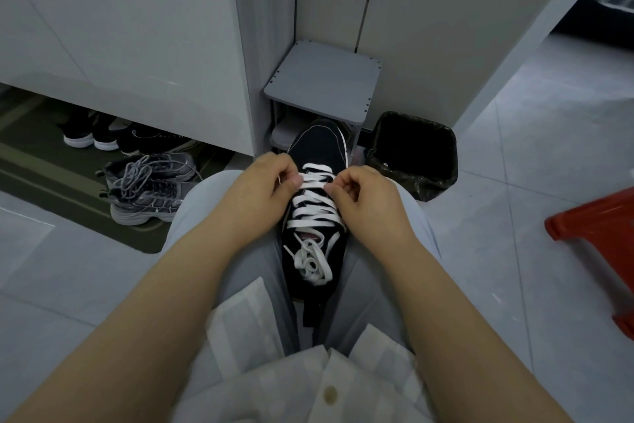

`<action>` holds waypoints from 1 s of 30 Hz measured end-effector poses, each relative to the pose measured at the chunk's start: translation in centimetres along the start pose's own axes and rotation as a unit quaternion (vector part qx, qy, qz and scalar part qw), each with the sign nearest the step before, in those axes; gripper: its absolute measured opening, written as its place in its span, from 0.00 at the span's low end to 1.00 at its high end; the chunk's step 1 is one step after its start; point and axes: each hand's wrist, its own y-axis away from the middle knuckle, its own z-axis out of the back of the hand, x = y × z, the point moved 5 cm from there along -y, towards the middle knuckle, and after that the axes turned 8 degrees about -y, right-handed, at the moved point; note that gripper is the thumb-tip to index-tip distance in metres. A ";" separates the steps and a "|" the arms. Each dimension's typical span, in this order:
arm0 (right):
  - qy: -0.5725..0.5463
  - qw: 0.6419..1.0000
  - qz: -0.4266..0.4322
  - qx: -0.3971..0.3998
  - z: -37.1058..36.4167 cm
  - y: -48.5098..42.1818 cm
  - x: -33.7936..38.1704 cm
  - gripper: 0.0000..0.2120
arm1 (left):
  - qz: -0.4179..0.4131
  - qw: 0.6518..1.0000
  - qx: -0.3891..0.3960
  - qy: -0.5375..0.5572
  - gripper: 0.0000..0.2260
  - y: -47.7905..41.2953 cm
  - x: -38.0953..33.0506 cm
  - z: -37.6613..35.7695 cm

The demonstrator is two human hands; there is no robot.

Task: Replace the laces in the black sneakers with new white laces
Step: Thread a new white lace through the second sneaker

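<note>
White lace (314, 184) is pinched by curled fingers (286, 167) of left hand (260, 184) and right hand (363, 194).

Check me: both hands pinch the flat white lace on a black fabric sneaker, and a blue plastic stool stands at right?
Head view: the plastic stool is red, not blue. Left hand and right hand do pinch the flat white lace on the black fabric sneaker.

Landmark: grey shoe rack (326, 79), ahead of me against a pale wall (429, 28).
Left of it: white cabinet (120, 28); dark shoes (89, 134) beneath; grey trainers (151, 189) on a green mat (41, 179).
Right of it: black-lined bin (415, 155) just beside; red stool (597, 216) well apart.
Floor: pale grey tiles (514, 182).
Light: dim, even.
</note>
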 end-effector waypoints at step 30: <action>-0.081 0.997 0.002 0.007 0.9 2.2 0.4 0.04 | -0.040 0.991 -0.075 -0.102 0.02 3.1 -1.9 1.8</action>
